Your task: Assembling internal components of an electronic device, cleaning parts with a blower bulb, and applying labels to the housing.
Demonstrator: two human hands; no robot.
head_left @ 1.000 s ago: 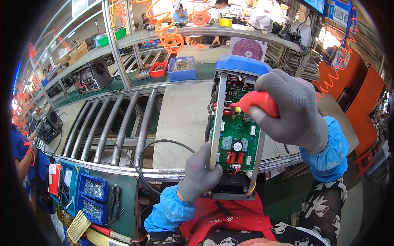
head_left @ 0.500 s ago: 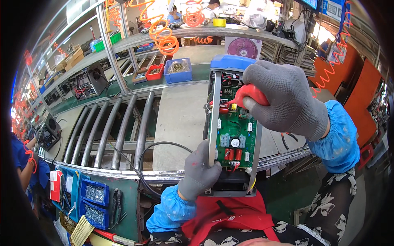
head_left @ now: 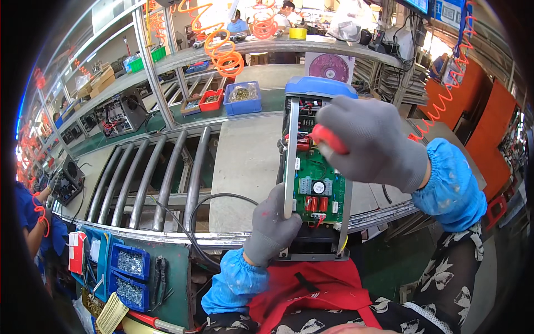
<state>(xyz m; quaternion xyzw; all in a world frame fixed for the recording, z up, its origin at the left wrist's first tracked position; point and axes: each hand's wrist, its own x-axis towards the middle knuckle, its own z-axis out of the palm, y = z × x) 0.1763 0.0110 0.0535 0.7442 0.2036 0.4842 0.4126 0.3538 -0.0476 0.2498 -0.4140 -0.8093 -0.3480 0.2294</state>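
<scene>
An electronic unit in an open metal frame (head_left: 290, 167) with a blue end cover (head_left: 320, 86) stands at the near edge of the conveyor. Its green circuit board (head_left: 316, 184) carries red and white components and faces me. My left hand (head_left: 271, 224), in a grey glove, grips the lower left side of the frame, thumb over the edge. Above the board, my gloved right hand (head_left: 372, 145) is closed around a red bulbous-handled tool (head_left: 329, 139). The tool's tip and the board area behind that hand are hidden.
Metal rollers (head_left: 171, 172) lie left of a flat grey plate (head_left: 245, 161). A black cable (head_left: 194, 214) loops beside the unit. Blue bins of small metal parts (head_left: 130, 261) sit at lower left. Orange coiled hoses (head_left: 223, 53) hang above. Co-workers are at the far bench and left edge.
My right hand has moved slightly left and down with the red tool and turned, so less of the handle shows. My left hand keeps its grip on the frame.
</scene>
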